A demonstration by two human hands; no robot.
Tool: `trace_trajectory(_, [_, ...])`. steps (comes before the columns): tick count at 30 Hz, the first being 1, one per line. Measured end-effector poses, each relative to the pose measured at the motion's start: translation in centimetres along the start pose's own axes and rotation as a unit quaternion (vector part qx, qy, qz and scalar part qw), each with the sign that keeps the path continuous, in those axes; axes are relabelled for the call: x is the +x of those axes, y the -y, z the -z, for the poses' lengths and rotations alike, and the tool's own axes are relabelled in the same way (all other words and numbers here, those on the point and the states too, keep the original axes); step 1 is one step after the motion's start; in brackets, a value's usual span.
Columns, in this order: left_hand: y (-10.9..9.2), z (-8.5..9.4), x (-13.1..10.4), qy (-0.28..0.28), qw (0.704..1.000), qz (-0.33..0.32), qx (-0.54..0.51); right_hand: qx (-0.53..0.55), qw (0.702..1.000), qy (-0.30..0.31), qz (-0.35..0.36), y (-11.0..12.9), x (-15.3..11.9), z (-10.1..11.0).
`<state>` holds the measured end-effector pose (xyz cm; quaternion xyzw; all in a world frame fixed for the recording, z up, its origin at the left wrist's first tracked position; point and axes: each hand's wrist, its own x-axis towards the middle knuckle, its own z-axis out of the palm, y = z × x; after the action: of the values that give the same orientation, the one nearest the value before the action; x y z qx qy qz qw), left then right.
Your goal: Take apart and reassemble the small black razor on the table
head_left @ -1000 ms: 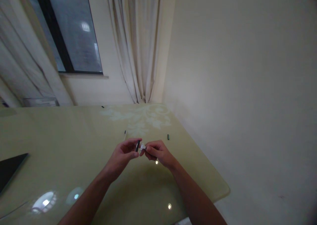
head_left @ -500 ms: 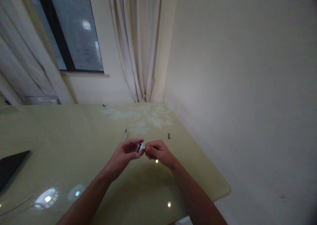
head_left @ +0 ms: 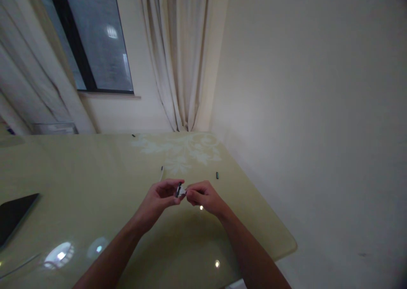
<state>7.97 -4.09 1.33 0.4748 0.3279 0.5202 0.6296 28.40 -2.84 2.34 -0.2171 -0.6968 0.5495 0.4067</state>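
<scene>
Just above the table, my two hands meet at a small silver and black piece (head_left: 180,190). It has a dark bar on its left side and a silver part narrowing to the right; its exact kind is too small to make out. The thumb and fingers of my left hand (head_left: 163,193) grip the dark bar from both sides. My right hand (head_left: 203,195) is closed in a pinch at the narrow silver end, its fingertips hiding what lies inside. Behind my left hand, a thin white strip with a dark tip (head_left: 162,168) lies on the table.
The glossy yellowish table (head_left: 254,221) has a rounded corner at the right, beside the wall. A small dark block (head_left: 217,175) lies beyond my right hand, another dark bit (head_left: 133,135) at the far edge. A flat black object (head_left: 15,214) and a thin cord (head_left: 20,265) are at left.
The silver part has turned slightly between my fingers. Both hands keep almost the same place and grip.
</scene>
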Motion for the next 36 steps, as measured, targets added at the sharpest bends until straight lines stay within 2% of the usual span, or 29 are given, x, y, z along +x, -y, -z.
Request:
trace_trajectory(8, [0.22, -0.15, -0.05, 0.011, 1.000, -0.015, -0.013, 0.034, 0.999, -0.013, 0.009, -0.21, -0.14, -0.46])
trace_trajectory(12, [0.22, -0.10, -0.08, -0.004, 1.000, -0.022, -0.009, 0.055, 0.998, -0.029, 0.012, -0.32, -0.18, -0.46])
trace_trajectory(21, [0.25, -0.03, -0.01, 0.008, 1.000, -0.013, -0.001, 0.009, 0.999, -0.027, -0.014, -0.03, -0.11, -0.51])
trace_trajectory(29, [0.30, -0.01, 0.00, 0.012, 1.000, -0.008, -0.010, 0.033, 0.999, -0.022, -0.013, -0.38, -0.14, -0.59])
trace_trajectory(36, [-0.28, -0.26, -0.07, -0.001, 1.000, 0.000, 0.002, -0.004, 1.000, -0.030, -0.008, -0.39, -0.15, -0.41])
